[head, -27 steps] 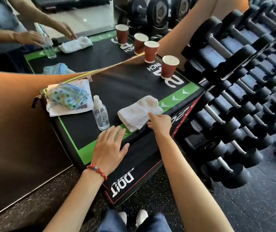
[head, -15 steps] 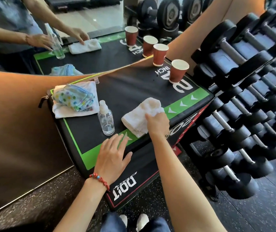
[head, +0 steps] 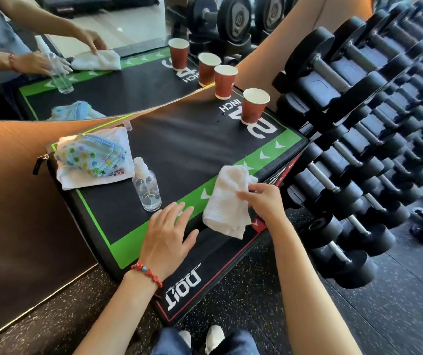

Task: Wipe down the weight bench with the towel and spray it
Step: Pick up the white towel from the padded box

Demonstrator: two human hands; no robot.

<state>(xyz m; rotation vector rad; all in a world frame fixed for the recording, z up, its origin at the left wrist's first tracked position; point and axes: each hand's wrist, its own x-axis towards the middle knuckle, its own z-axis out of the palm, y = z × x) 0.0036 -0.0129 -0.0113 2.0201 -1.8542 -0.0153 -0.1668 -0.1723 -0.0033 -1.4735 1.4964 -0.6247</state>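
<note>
Towel (head: pixel 227 201) pinched in right hand (head: pixel 265 199) at bench (head: pixel 192 139) front edge; left hand (head: pixel 168 239) flat, fingers spread. Wiping likely starting; next, sweep across top, then spray bottle (head: pixel 146 187).

The right hand (head: pixel 263 201) is covering part of the towel (head: pixel 227 201); the dumbbell rack (head: pixel 374 124) is blurring and running off the right edge.

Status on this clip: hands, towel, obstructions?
Left hand flat on bench. Right hand pinches towel. Spray bottle untouched; two cups on far end.
</note>
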